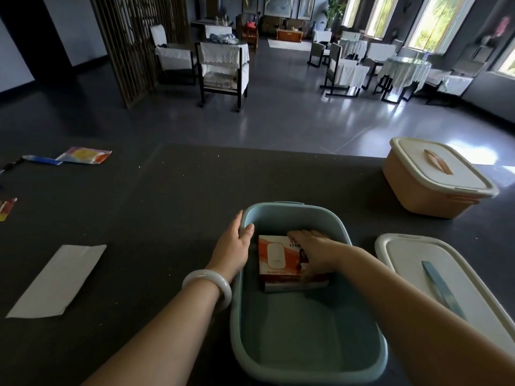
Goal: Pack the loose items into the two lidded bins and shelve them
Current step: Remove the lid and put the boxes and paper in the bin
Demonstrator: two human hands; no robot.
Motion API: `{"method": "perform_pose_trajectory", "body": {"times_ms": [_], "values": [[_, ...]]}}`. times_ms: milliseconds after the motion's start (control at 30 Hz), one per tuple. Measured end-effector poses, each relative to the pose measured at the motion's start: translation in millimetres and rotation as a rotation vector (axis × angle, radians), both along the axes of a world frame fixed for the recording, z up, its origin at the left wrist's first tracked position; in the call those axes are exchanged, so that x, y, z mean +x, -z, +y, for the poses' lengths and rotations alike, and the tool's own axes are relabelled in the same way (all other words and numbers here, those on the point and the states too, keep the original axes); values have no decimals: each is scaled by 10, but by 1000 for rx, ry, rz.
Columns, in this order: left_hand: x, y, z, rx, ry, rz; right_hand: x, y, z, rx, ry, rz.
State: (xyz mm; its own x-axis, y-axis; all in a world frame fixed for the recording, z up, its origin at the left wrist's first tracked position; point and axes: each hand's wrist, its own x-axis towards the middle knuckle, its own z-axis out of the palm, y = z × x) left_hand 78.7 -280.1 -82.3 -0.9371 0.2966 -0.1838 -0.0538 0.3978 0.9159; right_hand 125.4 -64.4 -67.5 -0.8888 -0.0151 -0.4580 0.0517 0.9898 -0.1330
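Note:
An open blue bin (359, 324) stands on the dark table in front of me. Inside it, at the far end, lies an orange and white box (274, 257). My right hand (313, 250) reaches into the bin and holds the box by its right side, fingers over the far edge and thumb at the near side. My left hand (237, 240) grips the bin's left rim, thumb hooked inside. The bin's white lid (418, 263) with a blue handle lies to the right. An orange bin (426, 190) with its lid on stands at the far right.
Loose items lie on the table's left part: a white paper sheet (60, 280), a colourful packet (83, 155), a blue tube (41, 159) and a red packet (7, 208) at the edge. Beyond the table are chairs and covered tables.

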Motion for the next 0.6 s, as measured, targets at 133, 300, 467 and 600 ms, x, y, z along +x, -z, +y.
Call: {"method": "perform_pose_trajectory", "body": {"times_ms": [133, 300, 467, 600], "values": [[7, -4, 6, -4, 3, 11, 7, 35, -17, 112, -4, -57], [14, 1, 12, 1, 0, 7, 29, 116, -29, 202, -35, -6], [20, -19, 18, -3, -7, 8, 21, 164, -61, 142, -2, 68], [36, -48, 30, -8, -12, 12, 30, 180, -94, 109, 22, 127]]}}
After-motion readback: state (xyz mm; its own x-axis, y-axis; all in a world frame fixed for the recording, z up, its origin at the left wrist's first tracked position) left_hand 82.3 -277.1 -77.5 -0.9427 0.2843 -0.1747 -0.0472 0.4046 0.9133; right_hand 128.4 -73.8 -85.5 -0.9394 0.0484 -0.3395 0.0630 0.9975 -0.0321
